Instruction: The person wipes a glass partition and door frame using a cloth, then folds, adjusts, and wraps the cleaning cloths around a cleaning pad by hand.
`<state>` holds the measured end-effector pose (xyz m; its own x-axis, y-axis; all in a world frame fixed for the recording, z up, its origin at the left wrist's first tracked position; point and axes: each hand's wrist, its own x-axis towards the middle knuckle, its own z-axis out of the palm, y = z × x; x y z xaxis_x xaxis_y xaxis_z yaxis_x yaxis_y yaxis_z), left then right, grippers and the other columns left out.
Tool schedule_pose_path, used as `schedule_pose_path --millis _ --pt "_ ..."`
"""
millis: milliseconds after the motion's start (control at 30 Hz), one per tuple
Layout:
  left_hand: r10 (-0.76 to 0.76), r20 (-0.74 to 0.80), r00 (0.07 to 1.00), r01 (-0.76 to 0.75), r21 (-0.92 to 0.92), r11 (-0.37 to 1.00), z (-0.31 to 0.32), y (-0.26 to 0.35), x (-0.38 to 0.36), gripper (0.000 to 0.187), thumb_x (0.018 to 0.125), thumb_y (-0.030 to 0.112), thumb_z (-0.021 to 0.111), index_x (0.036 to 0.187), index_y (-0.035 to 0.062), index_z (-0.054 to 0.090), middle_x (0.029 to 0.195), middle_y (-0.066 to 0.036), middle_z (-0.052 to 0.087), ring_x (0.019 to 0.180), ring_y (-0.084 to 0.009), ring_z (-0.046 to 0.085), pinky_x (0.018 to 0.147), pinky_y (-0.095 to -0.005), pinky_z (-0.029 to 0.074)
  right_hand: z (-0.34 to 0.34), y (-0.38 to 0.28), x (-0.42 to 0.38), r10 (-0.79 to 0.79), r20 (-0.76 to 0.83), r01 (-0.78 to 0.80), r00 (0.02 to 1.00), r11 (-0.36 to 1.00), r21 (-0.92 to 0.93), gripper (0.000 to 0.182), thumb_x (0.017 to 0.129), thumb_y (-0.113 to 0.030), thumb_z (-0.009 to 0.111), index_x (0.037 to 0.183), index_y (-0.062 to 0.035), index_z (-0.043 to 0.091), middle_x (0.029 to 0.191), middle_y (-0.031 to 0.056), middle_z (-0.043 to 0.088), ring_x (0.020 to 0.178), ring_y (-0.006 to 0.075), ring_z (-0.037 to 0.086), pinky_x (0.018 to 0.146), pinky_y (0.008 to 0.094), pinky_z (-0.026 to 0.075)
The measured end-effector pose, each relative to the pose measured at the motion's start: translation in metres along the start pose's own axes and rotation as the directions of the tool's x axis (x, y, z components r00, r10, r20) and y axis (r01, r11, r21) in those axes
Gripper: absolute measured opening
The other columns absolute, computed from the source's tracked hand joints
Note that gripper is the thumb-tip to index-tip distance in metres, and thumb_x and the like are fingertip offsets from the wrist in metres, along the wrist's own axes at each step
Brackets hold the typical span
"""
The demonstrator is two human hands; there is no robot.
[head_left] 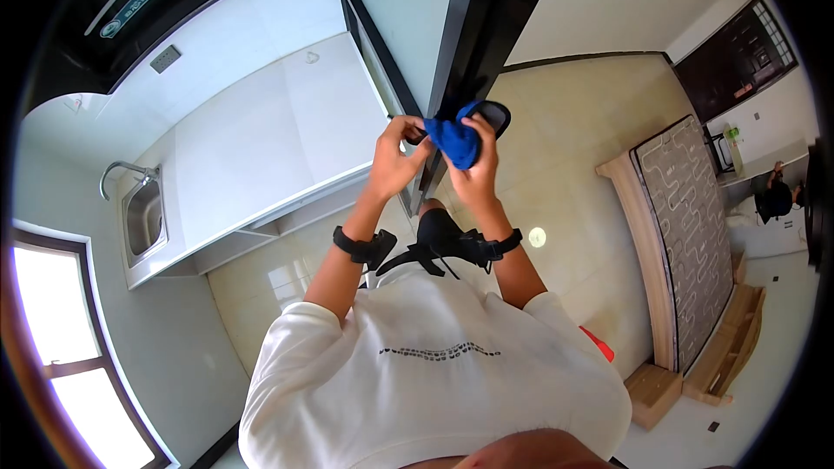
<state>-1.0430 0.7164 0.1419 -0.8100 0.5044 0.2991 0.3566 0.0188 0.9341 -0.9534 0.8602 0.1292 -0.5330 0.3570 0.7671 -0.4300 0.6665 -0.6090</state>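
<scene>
The left hand [396, 159] pinches, and the right hand [478, 172] grips, a blue-and-black cloth item [453, 141] at one o'clock, against a dark door frame [483, 30]. Counter [261, 139] at ten, sink [146, 219] at nine, mattress [688, 234] at three.

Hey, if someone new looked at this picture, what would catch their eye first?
Probably the bright blue cloth item with a black oval part, upper centre, in the right hand with the left hand beside it. Next might be the grey mattress with looping pale lines at right, then the rectangular metal sink in the long white counter at left.
</scene>
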Motion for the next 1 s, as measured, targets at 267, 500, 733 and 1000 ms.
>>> schedule_pose_path --millis 267,500,733,1000 --pt "0.391 0.058 0.918 -0.388 -0.057 0.920 -0.008 0.093 0.007 0.046 0.087 0.005 0.065 0.132 0.0016 0.058 0.110 -0.010 0.060 0.106 -0.0179 0.055 0.098 -0.0296 0.040 -0.007 -0.058 0.072 0.158 -0.209 -0.180 0.965 0.979 -0.092 0.069 0.078 -0.003 0.077 0.136 -0.0061 0.040 0.106 0.0193 0.065 0.096 0.0362 0.068 0.084 0.0390 0.053" --pt "0.116 0.123 0.986 -0.108 -0.071 0.992 0.015 0.061 -0.020 0.050 0.092 -0.002 0.057 0.141 0.0036 0.051 0.132 -0.011 0.058 0.122 -0.0173 0.053 0.108 -0.0329 0.038 -0.005 -0.019 0.036 0.256 -0.110 -0.271 0.961 0.948 -0.165 0.061 0.081 -0.009 0.075 0.133 -0.0100 0.043 0.105 0.0206 0.068 0.095 0.0400 0.069 0.081 0.0423 0.054" --pt "0.106 0.137 0.985 -0.124 0.128 0.984 0.023 0.015 -0.049 0.057 0.090 0.005 0.061 0.144 0.0033 0.044 0.133 -0.018 0.056 0.125 -0.0292 0.054 0.107 -0.0371 0.040 -0.023 0.005 -0.029 0.622 0.226 -0.632 0.749 0.774 -0.034 0.078 0.086 -0.026 0.076 0.141 0.0021 0.029 0.101 0.0240 0.070 0.096 0.0320 0.070 0.086 0.0378 0.053" --pt "0.264 0.161 0.951 -0.242 -0.145 0.959 0.009 0.049 -0.031 0.058 0.084 0.000 0.062 0.140 0.0055 0.049 0.129 -0.018 0.057 0.121 -0.0332 0.056 0.098 -0.0389 0.048 -0.060 -0.017 -0.019 0.765 0.054 -0.694 0.642 0.549 0.467 0.043 0.092 -0.018 0.064 0.125 -0.0088 0.037 0.103 0.0090 0.060 0.091 0.0121 0.054 0.085 0.0255 0.042"
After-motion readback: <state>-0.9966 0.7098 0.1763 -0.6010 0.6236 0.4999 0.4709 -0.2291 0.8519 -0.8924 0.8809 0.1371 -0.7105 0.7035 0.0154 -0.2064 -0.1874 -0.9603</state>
